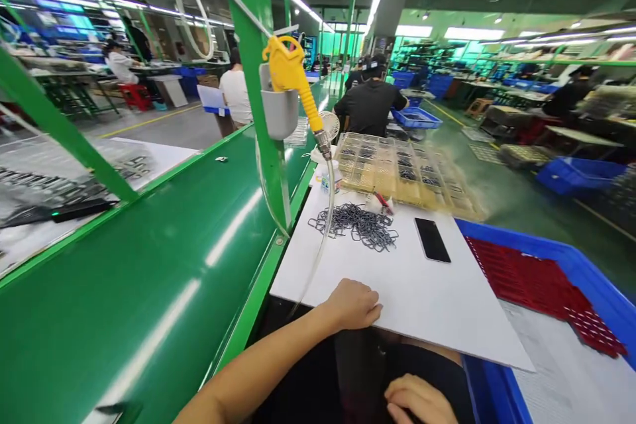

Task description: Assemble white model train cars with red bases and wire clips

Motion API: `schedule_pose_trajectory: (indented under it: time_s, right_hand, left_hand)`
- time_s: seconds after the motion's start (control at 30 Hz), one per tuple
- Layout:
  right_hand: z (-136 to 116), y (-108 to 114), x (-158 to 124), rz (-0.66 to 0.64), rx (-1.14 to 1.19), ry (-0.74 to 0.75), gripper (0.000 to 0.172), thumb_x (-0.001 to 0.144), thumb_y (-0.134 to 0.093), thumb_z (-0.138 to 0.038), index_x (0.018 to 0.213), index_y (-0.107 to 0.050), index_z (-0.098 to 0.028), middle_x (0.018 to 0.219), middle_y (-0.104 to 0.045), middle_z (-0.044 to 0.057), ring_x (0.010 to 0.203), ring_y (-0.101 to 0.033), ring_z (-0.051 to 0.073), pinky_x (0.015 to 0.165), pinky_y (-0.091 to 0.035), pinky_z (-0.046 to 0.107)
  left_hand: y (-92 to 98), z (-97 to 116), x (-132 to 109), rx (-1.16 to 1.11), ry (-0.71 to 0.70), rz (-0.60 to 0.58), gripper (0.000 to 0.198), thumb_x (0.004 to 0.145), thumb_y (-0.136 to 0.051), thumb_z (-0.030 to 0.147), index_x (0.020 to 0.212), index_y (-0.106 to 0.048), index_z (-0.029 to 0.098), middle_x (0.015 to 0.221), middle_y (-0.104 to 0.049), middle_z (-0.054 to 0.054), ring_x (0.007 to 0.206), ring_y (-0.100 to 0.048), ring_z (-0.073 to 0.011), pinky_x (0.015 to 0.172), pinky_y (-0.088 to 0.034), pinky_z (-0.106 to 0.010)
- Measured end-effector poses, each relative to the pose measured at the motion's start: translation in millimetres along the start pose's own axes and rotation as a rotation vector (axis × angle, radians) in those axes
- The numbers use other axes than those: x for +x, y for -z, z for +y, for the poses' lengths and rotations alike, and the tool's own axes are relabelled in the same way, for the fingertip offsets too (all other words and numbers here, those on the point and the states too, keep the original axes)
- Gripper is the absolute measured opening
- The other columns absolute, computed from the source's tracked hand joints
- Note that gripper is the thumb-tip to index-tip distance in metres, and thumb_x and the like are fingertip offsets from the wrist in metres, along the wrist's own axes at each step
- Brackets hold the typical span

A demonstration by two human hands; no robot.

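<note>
Hands apart and empty: left hand [354,305] on the near edge of a flat white board [422,278], right hand [417,401] below it

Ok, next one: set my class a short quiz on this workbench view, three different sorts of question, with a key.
1. Which hand rests on the near edge of the white board, left or right?
2. True or false: the smartphone lies on the board, to the right of the pile of dark wire pieces.
3. What tool hangs in the grey holder on the green post?

Key: 1 left; 2 true; 3 a yellow air blow gun.
</note>
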State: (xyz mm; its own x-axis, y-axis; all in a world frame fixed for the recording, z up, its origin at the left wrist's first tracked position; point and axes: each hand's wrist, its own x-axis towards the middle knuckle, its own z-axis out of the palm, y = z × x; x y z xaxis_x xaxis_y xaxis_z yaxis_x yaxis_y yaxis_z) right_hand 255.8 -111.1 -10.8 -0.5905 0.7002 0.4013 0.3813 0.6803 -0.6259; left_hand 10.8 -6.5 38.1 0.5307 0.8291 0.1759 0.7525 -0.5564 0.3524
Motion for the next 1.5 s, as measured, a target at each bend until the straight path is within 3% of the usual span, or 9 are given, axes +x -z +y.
schedule_pose_trajectory:
  time_s: [0.1, 0.2, 0.33, 0.43, 0.67, 0.9, 1.0, 1.23, 1.5]
  right_hand:
    - [-7, 41, 56, 0.171, 0.068, 0.036, 0.032, 0.087, -0.069, -0.025, 0.107, -0.078, -0.048, 0.076, -0.08, 0.004, 0.06, -0.078, 0.037, 0.048, -0.067, 0.051]
    - [8, 65, 138, 0.331, -0.174, 0.299, 0.023, 0.093, -0.066, -0.009, 0.1, -0.072, -0.03, 0.079, -0.078, 0.003, 0.06, -0.075, 0.025, 0.054, -0.064, 0.039]
    - [67, 75, 239, 0.366, -0.366, 0.387, 0.012, 0.101, -0.065, -0.016, 0.096, -0.07, -0.025, 0.087, -0.08, 0.006, 0.077, -0.076, 0.024, 0.07, -0.064, 0.038]
    - [111, 70, 280, 0.377, -0.429, 0.349, 0.01, 0.104, -0.062, -0.022, 0.107, -0.071, -0.023, 0.105, -0.081, 0.013, 0.093, -0.077, 0.028, 0.079, -0.062, 0.043]
    - [145, 54, 271, 0.223, -0.472, 0.284, 0.014, 0.106, -0.058, -0.023, 0.097, -0.069, -0.022, 0.095, -0.075, 0.01, 0.087, -0.069, 0.025, 0.075, -0.05, 0.039]
    - [147, 74, 264, -0.081, -0.457, 0.204, 0.043, 0.098, -0.075, -0.063, 0.088, -0.062, -0.023, 0.084, -0.067, 0.004, 0.071, -0.057, 0.02, 0.065, -0.039, 0.033]
    - [147, 73, 265, -0.16, -0.489, 0.17, 0.041, 0.097, -0.077, -0.06, 0.093, -0.066, -0.021, 0.087, -0.068, 0.005, 0.075, -0.058, 0.021, 0.067, -0.039, 0.033]
    - [149, 62, 264, -0.122, -0.442, 0.198, 0.015, 0.1, -0.07, -0.036, 0.099, -0.068, -0.021, 0.09, -0.07, 0.005, 0.076, -0.062, 0.022, 0.069, -0.046, 0.035]
    - [150, 54, 267, -0.006, -0.369, 0.213, 0.007, 0.102, -0.065, -0.028, 0.105, -0.062, -0.023, 0.093, -0.071, 0.006, 0.081, -0.066, 0.022, 0.072, -0.054, 0.035]
  left_hand:
    - [-0.9, -9, 0, -0.164, 0.031, 0.023, 0.033, 0.097, -0.072, 0.03, 0.067, -0.061, 0.02, 0.064, -0.068, -0.001, 0.062, -0.063, -0.0177, 0.058, -0.034, -0.029]
    - [1.4, -16, -4, -0.347, 0.093, 0.063, 0.041, 0.099, -0.068, 0.026, 0.062, -0.049, 0.02, 0.055, -0.052, 0.005, 0.057, -0.051, -0.0127, 0.06, -0.034, -0.027]
    - [5.7, -20, -3, -0.563, 0.162, 0.103, 0.047, 0.1, -0.061, 0.025, 0.061, -0.035, 0.022, 0.053, -0.033, 0.009, 0.054, -0.035, -0.0102, 0.058, -0.029, -0.026]
    - [6.3, -22, -1, -0.684, 0.184, 0.109, 0.046, 0.096, -0.062, 0.027, 0.06, -0.033, 0.022, 0.053, -0.028, 0.009, 0.054, -0.029, -0.0103, 0.056, -0.026, -0.026]
    - [1.9, -26, -1, -0.864, 0.223, 0.1, 0.045, 0.095, -0.06, 0.038, 0.06, -0.036, 0.023, 0.055, -0.028, 0.008, 0.055, -0.026, -0.0113, 0.056, -0.023, -0.028]
    - [2.6, -27, 2, -0.906, 0.225, 0.082, 0.043, 0.095, -0.06, 0.037, 0.061, -0.037, 0.023, 0.054, -0.028, 0.008, 0.055, -0.025, -0.0115, 0.058, -0.023, -0.03]
    - [2.7, -27, 3, -0.9, 0.22, 0.076, 0.042, 0.094, -0.06, 0.037, 0.061, -0.039, 0.022, 0.054, -0.03, 0.008, 0.054, -0.026, -0.0113, 0.058, -0.024, -0.03]
    - [3.0, -27, 3, -0.88, 0.214, 0.064, 0.041, 0.095, -0.059, 0.036, 0.062, -0.038, 0.022, 0.054, -0.031, 0.008, 0.054, -0.028, -0.0116, 0.058, -0.024, -0.03]
    - [3.0, -27, 2, -0.858, 0.201, 0.057, 0.041, 0.095, -0.059, 0.034, 0.062, -0.039, 0.022, 0.055, -0.035, 0.007, 0.054, -0.03, -0.0117, 0.059, -0.025, -0.03]
